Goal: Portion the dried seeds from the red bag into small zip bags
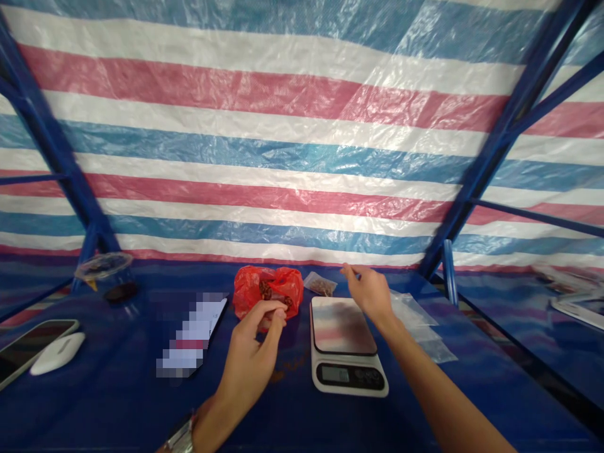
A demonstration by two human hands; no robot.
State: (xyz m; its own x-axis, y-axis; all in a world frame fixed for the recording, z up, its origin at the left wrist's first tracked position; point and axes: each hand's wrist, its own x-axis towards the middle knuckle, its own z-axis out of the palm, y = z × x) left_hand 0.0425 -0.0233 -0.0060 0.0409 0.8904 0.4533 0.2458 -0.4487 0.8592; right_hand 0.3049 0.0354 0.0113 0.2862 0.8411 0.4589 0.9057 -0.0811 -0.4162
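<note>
My left hand [252, 346] is closed in a pinch at the front of a crumpled red plastic bag [241, 290]. Dark reddish-brown pieces [265, 289] show in the bag's mouth; whether any is between my fingertips I cannot make out. Past the upper right corner of a white kitchen scale [344, 327], my right hand [370, 292] has its thumb and fingers pressed together, and what they hold, if anything, is hidden. The scale's plate bears nothing, and its display [335, 375] seems to read zero. Behind it lies a small clear bag [321, 284] with brownish contents.
Flat clear plastic bags [419, 321] lie right of the scale. Leftward are a phone with a lit screen [195, 340], a white case [59, 353], another phone [33, 346] and a clear cup [113, 277]. Blue metal bars [491, 157] and a striped sheet [283, 157] stand behind the blue table.
</note>
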